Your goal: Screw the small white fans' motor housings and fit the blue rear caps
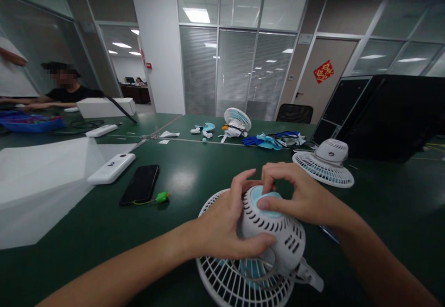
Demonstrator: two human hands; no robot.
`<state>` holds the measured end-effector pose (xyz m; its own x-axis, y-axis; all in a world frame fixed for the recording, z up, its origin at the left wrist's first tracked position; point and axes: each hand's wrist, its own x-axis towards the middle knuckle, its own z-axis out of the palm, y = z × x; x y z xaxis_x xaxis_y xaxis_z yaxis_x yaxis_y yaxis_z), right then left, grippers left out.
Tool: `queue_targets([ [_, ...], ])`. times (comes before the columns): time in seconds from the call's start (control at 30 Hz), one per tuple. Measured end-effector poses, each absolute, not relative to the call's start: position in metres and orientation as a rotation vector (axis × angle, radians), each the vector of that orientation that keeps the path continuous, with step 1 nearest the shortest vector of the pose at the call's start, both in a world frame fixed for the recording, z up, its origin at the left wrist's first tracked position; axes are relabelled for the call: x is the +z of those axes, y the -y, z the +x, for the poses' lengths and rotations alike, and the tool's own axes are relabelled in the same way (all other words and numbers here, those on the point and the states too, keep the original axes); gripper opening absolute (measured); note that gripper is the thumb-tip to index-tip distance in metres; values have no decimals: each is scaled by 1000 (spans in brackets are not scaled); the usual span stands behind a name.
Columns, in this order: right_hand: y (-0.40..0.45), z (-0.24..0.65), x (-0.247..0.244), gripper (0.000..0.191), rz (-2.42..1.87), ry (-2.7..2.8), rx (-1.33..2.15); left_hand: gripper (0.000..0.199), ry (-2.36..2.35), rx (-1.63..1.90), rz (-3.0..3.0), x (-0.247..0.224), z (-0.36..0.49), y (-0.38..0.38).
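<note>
A small white electric fan (pixel 291 240) lies grille-down on the green table in front of me, its motor housing facing up. My left hand (pixel 227 221) is closed around the side of that housing, thumb across the front and fingers behind. On top sits a round light-blue cap (pixel 255 195). The thumb and bent fingers of my right hand (pixel 295 191) pinch at this cap; the exact contact of the fingertips is partly hidden. Below the housing, a grey cord loops over the white grille (pixel 239 284), and a white bracket (pixel 311 274) sticks out to the right.
A second fan (pixel 328 163) lies grille-down at right; another fan (pixel 236 124) stands farther back beside blue gloves (pixel 253 140). Left are a phone (pixel 141 184), a green tag (pixel 162 197), a white device (pixel 111 168) and white sheeting (pixel 52 182). A person (pixel 69 87) sits far left.
</note>
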<state>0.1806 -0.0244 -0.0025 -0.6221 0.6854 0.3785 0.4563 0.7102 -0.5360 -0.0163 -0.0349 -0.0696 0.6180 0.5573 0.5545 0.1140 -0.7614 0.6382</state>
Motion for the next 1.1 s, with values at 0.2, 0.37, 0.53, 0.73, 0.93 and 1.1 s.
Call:
queue_targets([
  [0.2,25,197,7,20,-926,2423,647,68,-513,1020,2330,-64,-15,35],
  [0.37,32,187,5,31,-1069,2388,497,60,-558,1015,2322,-62,-16,37],
  [0.53,39,184,7,23,-1099,2385,374,41,-654,1045,2179,-64,-15,40],
  [0.73,19,203,6,30,-698,2548,769,37,-656,1003,2007,-57,-14,40],
  [0.93,-1,203,-4,32,-661,2428,992,35,-586,955,2057,-56,-17,36],
  [1.1,6,188,-10,45,-724,2275,934,44,-668,959,2145,-61,-16,37],
])
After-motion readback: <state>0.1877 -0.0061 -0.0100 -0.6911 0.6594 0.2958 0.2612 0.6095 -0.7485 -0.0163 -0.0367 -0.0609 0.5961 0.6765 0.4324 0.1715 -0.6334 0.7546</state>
